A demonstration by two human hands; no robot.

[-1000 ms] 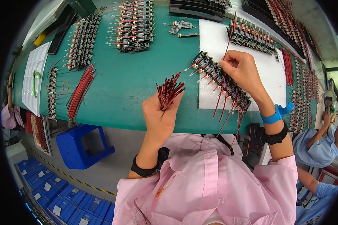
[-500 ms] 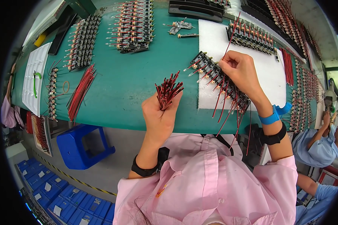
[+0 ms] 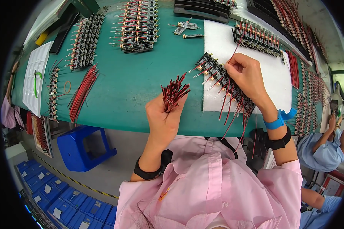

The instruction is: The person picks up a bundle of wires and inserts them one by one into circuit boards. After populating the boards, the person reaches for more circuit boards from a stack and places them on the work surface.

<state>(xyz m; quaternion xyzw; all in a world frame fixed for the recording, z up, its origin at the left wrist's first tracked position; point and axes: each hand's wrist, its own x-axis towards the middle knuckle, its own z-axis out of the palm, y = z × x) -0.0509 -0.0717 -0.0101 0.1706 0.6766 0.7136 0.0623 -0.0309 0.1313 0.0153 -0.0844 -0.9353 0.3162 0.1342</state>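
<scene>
My left hand (image 3: 162,118) is closed around a thick bundle of red and black wires (image 3: 174,93), their ends pointing up and away from me. With thumb and forefinger pinched, my right hand (image 3: 247,76) grips a thin red wire (image 3: 236,49) that sticks up beyond the fingers. Beneath that hand lies a slanting row of small black circuit boards (image 3: 212,69) with clear LEDs and round tan parts along the near side. Several red wires hang from the row toward me, past the table edge. The fingertips hide where the held wire meets the boards.
The row rests partly on a white foam pad (image 3: 273,89). More board rows (image 3: 139,26) stand at the back of the green table (image 3: 133,82). Loose red wires (image 3: 83,93) lie at left, near a white tray (image 3: 36,80). A blue stool (image 3: 74,152) stands below; co-workers sit at right.
Less of the red wire shows above my right hand, its upper end now lower. Both hands stay nearly in place, still closed; the whole view has shifted slightly.
</scene>
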